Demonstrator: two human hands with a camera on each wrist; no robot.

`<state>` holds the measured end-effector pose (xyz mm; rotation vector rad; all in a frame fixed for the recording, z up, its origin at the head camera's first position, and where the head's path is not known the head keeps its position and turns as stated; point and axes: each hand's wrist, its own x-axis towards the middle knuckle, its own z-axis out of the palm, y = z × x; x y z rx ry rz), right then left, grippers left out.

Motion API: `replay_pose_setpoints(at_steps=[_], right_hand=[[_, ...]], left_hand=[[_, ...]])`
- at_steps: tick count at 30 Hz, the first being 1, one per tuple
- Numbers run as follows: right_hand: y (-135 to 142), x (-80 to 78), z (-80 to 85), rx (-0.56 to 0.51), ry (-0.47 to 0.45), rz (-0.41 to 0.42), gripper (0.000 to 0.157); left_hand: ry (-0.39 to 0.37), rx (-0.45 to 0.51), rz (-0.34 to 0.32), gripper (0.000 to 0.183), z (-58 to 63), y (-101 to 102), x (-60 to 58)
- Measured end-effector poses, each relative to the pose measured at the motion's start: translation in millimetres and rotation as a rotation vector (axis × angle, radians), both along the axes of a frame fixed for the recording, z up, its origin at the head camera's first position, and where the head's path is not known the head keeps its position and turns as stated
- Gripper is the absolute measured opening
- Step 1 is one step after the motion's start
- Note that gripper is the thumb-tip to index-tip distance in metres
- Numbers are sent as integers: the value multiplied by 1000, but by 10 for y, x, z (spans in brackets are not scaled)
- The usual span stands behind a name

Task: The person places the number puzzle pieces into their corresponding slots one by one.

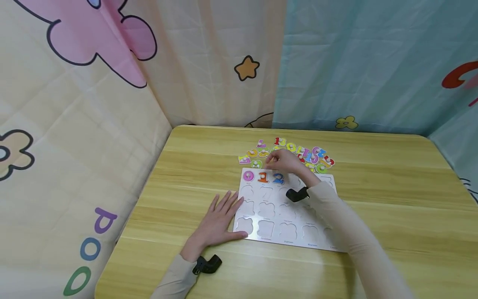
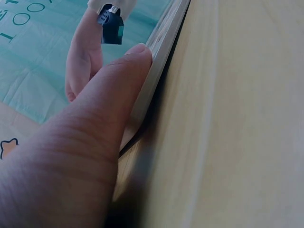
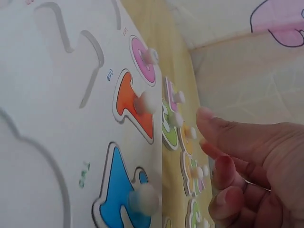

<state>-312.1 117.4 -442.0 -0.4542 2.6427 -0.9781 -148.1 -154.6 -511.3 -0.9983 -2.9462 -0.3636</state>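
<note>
At the back and on both sides hangs creased cloth, cream, peach and teal, printed with outlined shapes, among them one orange star and one small yellow flower. On its left part run three coloured letters: a purple P and two Os, blue and green. Below stands the desk, with rounded corners and pale, streaked wood grain. A glossy white board lies flat on it, cut with shallow recesses in four rows; the bottom row shows five. Small words are printed by the recesses: "One" and "Two" are legible close up, others too blurred to trust.

The left hand is flat with straight, spread fingers, its fingertips at the board's left edge and its thumb at the near left corner. The right hand hovers above the far edge, fingers loosely bent, with nothing visible in its grasp. Each wrist carries one black camera.

Beyond the board, bright loose pieces lie crowded together, too overlapped to count; one reads 13. Three pieces sit in the top row: pink 0, orange 1 and blue 2, each with one round, pale knob.
</note>
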Motion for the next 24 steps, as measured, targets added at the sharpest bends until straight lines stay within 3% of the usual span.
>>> replay_pose_setpoints(at_steps=[4, 10, 18, 24], right_hand=[[-174, -114, -50, 6, 31, 39, 25], [-308, -197, -159, 52, 29, 29, 24], [-345, -209, -220, 142, 96, -1, 22], [-343, -195, -210, 153, 119, -6, 21]], left_hand=[[-10, 1, 4, 99, 0, 3, 8], [-17, -6, 7, 99, -12, 17, 15], [-11, -8, 7, 99, -9, 23, 15], [-5, -12, 3, 99, 6, 22, 12]])
